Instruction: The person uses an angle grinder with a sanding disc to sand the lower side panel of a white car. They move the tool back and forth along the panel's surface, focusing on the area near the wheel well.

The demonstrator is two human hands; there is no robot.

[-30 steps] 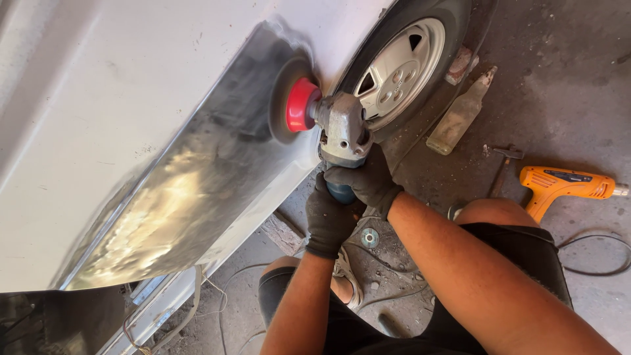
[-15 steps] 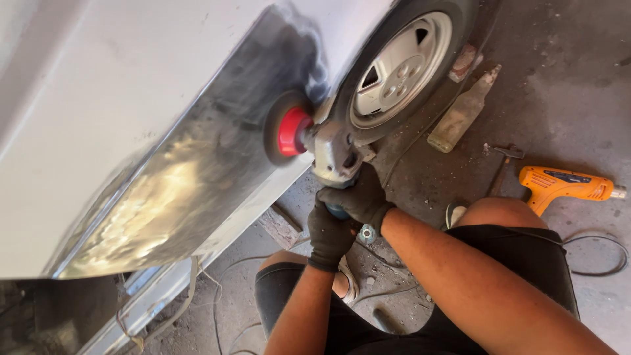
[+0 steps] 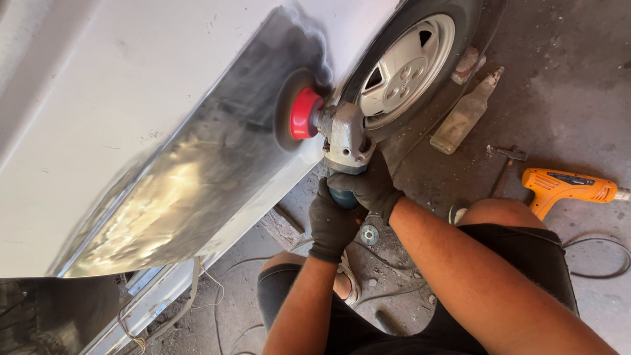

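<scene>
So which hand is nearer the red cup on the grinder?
Right. The right hand grips the grinder just behind its grey head, closer to the red cup; the left hand holds the rear handle, farther back.

A dusty clear plastic bottle [image 3: 465, 113] lies on the grey concrete floor [image 3: 565, 79] just beside the car's black tyre with its silver wheel cover [image 3: 406, 66]. An orange power drill [image 3: 566, 189] lies further off on the floor, near a small hammer [image 3: 507, 165]. A thin black cable [image 3: 601, 260] curls near the drill, and a small round metal disc [image 3: 369, 234] lies on the floor too.
</scene>
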